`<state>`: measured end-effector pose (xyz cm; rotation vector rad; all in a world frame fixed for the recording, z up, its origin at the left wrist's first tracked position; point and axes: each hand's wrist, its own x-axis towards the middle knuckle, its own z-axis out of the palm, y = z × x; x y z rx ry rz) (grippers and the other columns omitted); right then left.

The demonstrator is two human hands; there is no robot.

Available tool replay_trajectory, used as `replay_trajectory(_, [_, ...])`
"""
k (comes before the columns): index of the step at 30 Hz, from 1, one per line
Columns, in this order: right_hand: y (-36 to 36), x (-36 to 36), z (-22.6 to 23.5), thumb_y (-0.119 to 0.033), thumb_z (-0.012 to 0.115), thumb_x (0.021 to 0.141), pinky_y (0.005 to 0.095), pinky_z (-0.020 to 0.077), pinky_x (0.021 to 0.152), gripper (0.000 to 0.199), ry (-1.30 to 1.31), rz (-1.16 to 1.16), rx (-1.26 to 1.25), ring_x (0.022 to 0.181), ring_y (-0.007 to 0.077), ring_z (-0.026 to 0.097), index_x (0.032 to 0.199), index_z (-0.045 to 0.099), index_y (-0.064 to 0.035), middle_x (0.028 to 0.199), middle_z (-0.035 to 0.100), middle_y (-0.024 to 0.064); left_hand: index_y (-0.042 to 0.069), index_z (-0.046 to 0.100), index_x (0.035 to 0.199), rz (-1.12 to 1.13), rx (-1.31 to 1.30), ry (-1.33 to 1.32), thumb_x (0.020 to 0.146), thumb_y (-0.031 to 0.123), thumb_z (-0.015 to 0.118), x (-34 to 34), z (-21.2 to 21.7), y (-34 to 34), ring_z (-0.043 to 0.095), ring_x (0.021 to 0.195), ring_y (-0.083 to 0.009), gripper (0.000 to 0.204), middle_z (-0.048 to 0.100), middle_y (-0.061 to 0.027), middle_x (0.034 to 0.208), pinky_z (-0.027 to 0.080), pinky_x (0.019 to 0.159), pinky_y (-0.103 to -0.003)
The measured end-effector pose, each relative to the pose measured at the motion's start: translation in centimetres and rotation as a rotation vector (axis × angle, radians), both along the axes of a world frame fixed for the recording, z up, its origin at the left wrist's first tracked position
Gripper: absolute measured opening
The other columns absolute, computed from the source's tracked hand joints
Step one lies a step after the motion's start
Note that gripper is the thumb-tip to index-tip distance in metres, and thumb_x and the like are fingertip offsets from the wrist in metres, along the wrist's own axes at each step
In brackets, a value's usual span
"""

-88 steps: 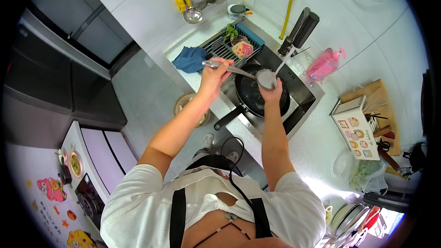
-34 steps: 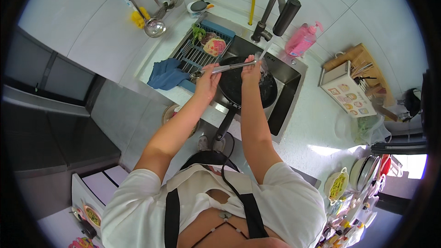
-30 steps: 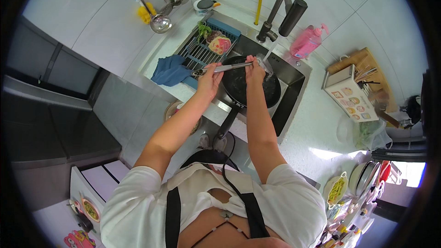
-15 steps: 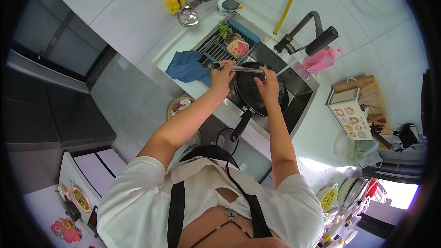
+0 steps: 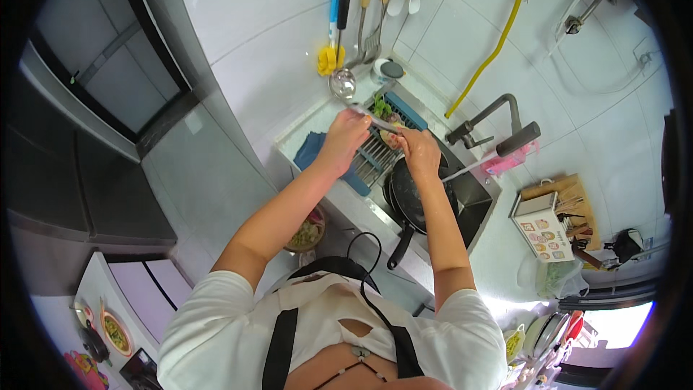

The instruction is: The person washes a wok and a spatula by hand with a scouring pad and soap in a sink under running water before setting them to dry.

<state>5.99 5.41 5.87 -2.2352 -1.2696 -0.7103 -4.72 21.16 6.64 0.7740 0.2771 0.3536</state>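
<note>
A slim silver metal utensil [image 5: 378, 122] is held by both hands over the drying rack [image 5: 375, 152] at the sink's left. My left hand [image 5: 345, 139] grips its left end and my right hand [image 5: 421, 153] pinches its right end. Its exact kind cannot be made out. Below my right hand, a black frying pan [image 5: 411, 198] sits in the steel sink [image 5: 473, 206], its handle pointing toward me. A thin stream of water [image 5: 471, 167] runs from the dark faucet [image 5: 516, 141] toward the pan, passing near my right wrist.
A blue cloth [image 5: 310, 150] lies at the counter's left edge. Along the wall hang a ladle [image 5: 343, 84], a yellow brush [image 5: 330, 61] and several other utensils. To the right stand a pink bottle [image 5: 502, 165] and a utensil box [image 5: 545, 235]. A bowl of scraps [image 5: 309, 231] is below the counter.
Both hands have moved the metal utensil from above the pan to above the rack, closer to the wall. My right fingers have closed more on it. The view has shifted, showing more wall.
</note>
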Motion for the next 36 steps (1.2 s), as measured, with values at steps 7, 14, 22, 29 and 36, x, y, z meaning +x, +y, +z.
replay_trajectory(7, [5.2,3.4,2.1,-0.030,0.037,0.093,0.0251,0.0385,0.054,0.027,1.199,0.235,0.309,0.058,0.0116,0.042,0.091,0.051,-0.0075,0.061,0.043,0.0002,0.003,0.041,0.117,0.094,0.039,0.097,0.082,0.019,0.057,-3.8,-0.5,5.9,0.047,0.107,-0.0216,0.041,0.048,-0.0117,0.114,0.037,0.093,-0.035])
replay_trajectory(14, [9.1,5.2,5.2,-0.032,0.036,0.093,0.0221,0.0325,0.043,0.030,1.290,0.297,0.548,0.048,0.0047,0.034,0.098,0.055,-0.0085,0.057,0.037,-0.0043,0.004,0.045,0.111,0.065,0.008,0.201,0.085,0.017,0.052,-6.0,-2.8,7.5,0.053,0.097,-0.0201,0.030,0.053,-0.0103,0.104,0.043,0.086,-0.033])
replay_trajectory(22, [11.2,10.9,5.1,-0.030,0.043,0.090,0.0232,0.0381,0.059,0.034,0.703,0.045,0.554,0.061,0.0098,0.045,0.113,0.056,-0.0081,0.065,0.048,-0.0009,0.003,0.047,0.107,0.063,-0.025,0.233,0.086,0.014,0.048,-5.8,-4.3,7.2,0.055,0.092,-0.0188,0.024,0.055,-0.0095,0.100,0.045,0.082,-0.032])
replay_trajectory(29, [10.7,10.6,6.4,-0.023,0.047,0.086,0.0344,0.0430,0.072,0.030,0.536,-0.111,0.497,0.078,0.0292,0.055,0.115,0.054,-0.0204,0.082,0.057,0.0141,0.005,0.050,0.104,0.054,-0.029,0.243,0.085,0.015,0.051,-5.0,-4.9,7.2,0.056,0.090,-0.0176,0.021,0.056,-0.0074,0.097,0.045,0.080,-0.030])
replay_trajectory(36, [9.8,14.2,8.5,-0.016,0.047,0.084,0.0366,0.0424,0.069,0.036,0.376,-0.212,0.414,0.075,0.0294,0.054,0.119,0.050,-0.0233,0.080,0.053,0.0142,0.003,0.050,0.105,0.045,-0.022,0.256,0.085,0.015,0.050,-3.6,-5.1,6.1,0.056,0.091,-0.0185,0.023,0.056,-0.0087,0.099,0.045,0.081,-0.031])
